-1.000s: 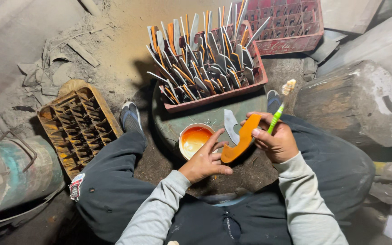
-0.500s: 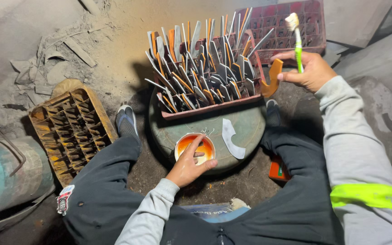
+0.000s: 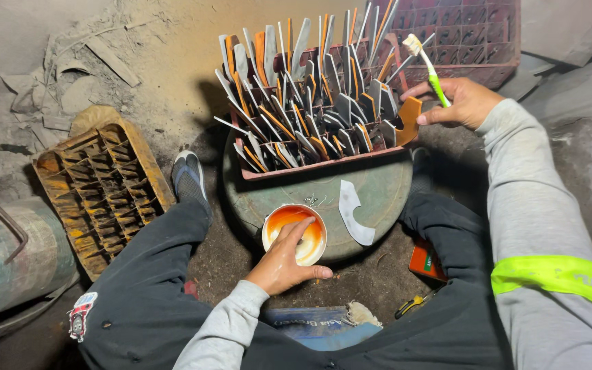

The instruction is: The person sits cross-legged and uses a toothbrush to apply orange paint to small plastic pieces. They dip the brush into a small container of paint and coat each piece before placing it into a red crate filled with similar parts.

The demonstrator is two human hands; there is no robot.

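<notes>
Two hands: right hand (image 3: 462,103) hides orange blade's (image 3: 409,118) upper end.

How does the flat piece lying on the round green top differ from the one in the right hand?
The piece on the green top is bare pale grey; the piece in the right hand is coated orange. The grey one lies flat and loose beside the paint cup; the orange one is held upright at the edge of the red crate. No hand touches the grey one; the right hand holds the orange one and a green toothbrush. Both look curved and flat.
</notes>
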